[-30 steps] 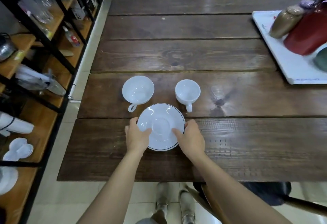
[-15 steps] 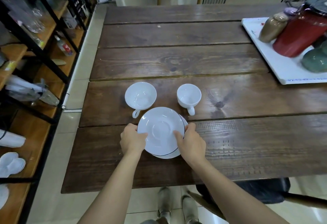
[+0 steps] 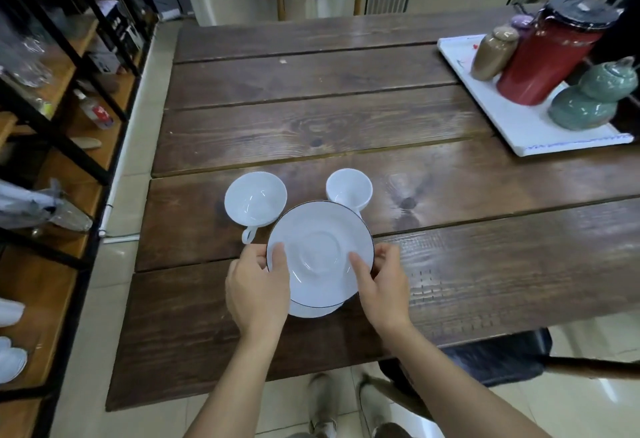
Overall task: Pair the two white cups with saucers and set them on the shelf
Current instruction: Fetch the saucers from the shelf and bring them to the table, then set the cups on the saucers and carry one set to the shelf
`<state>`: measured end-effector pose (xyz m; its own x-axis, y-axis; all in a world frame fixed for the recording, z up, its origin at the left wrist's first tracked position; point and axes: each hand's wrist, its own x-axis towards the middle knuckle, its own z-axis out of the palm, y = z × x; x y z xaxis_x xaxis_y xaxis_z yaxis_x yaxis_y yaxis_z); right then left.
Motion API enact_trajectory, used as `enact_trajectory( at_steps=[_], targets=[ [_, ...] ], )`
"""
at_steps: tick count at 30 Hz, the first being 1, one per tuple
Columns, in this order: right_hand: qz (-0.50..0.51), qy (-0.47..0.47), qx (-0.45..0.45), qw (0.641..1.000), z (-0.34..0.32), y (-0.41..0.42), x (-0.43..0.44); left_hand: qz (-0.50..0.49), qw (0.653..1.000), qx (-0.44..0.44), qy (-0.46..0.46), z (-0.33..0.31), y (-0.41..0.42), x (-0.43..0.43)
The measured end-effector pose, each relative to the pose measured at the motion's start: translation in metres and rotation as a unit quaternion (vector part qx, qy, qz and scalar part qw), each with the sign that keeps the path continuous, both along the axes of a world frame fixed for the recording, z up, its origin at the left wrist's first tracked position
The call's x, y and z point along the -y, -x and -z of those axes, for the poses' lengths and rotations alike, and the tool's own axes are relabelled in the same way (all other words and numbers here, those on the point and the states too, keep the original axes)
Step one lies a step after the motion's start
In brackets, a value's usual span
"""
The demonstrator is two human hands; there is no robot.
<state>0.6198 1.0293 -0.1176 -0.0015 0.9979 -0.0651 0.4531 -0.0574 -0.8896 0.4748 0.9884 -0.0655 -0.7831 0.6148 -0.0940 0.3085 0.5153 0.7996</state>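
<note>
Two white cups stand on the dark wooden table [image 3: 311, 139]: a wide cup [image 3: 255, 199] on the left with its handle toward me, and a narrower cup [image 3: 349, 186] on the right. In front of them I hold a white saucer [image 3: 320, 250] with a thin dark rim, raised and tilted. My left hand [image 3: 258, 285] grips its left edge and my right hand [image 3: 381, 281] its right edge. A second saucer [image 3: 313, 309] lies on the table beneath it, showing only at its near edge.
A black-framed wooden shelf unit [image 3: 62, 146] runs along the left, holding glassware, bottles and white dishes. At the table's right end sits a white tray [image 3: 519, 126] with a red canister [image 3: 550, 56], a brown jar and a green gourd jar. A chair stands beyond the table.
Both hands have lifted the top saucer off the stack and tilted it up toward the cups, exposing the saucer underneath. The cups have not moved.
</note>
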Motion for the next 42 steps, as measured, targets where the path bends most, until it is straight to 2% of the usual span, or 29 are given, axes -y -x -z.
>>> enact_trajectory(
  at_steps=[4,7,11,16,21,27,39,42],
  targets=[
    [0.078,-0.025,-0.099,0.992,-0.015,-0.033,-0.027,0.074,0.992,0.031,-0.096,-0.030,-0.035,-0.021],
    [0.126,-0.056,-0.136,0.981,-0.024,-0.066,-0.053,0.147,0.979,0.101,-0.104,-0.041,-0.066,-0.043],
    [0.152,-0.039,-0.056,0.986,-0.022,-0.112,-0.081,0.195,0.947,0.251,-0.043,-0.031,-0.101,-0.073],
    [0.107,0.044,0.099,0.988,-0.001,-0.149,-0.097,0.225,0.918,0.325,0.032,-0.002,-0.129,-0.095],
    [0.068,0.096,0.183,0.976,0.013,-0.164,-0.106,0.305,0.900,0.300,0.080,0.021,-0.140,-0.098],
    [0.027,0.092,0.231,0.968,0.017,-0.168,-0.114,0.288,0.911,0.269,0.122,0.031,-0.148,-0.100],
    [-0.027,0.094,0.302,0.948,0.025,-0.170,-0.113,0.270,0.923,0.240,0.132,0.044,-0.148,-0.102],
    [-0.025,0.090,0.324,0.941,0.018,-0.172,-0.118,0.267,0.928,0.201,0.163,0.042,-0.141,-0.104]
  ],
)
